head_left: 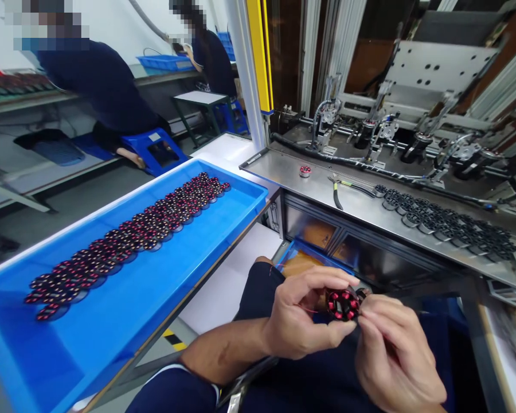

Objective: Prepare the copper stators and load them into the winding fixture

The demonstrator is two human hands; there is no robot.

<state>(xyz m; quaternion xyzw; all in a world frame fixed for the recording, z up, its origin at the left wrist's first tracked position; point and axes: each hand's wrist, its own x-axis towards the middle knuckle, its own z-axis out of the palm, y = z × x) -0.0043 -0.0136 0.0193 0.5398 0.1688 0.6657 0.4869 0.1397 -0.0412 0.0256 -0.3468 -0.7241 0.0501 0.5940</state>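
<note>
My left hand (298, 312) grips a small round stator (343, 304) wound with red copper wire, thumb below and fingers curled over its top. My right hand (391, 350) is closed too, pinching at the stator's right edge with its fingertips. Both hands hover over my lap, in front of the machine bench. A thin red wire strand trails left of the stator.
A blue tray (189, 252) at left holds several rows of wound stators (129, 235). The steel bench (318, 192) carries one wound stator (305, 171), pliers (341, 186) and several black unwound cores (447, 226). Winding machinery stands behind. Two people sit at the far left.
</note>
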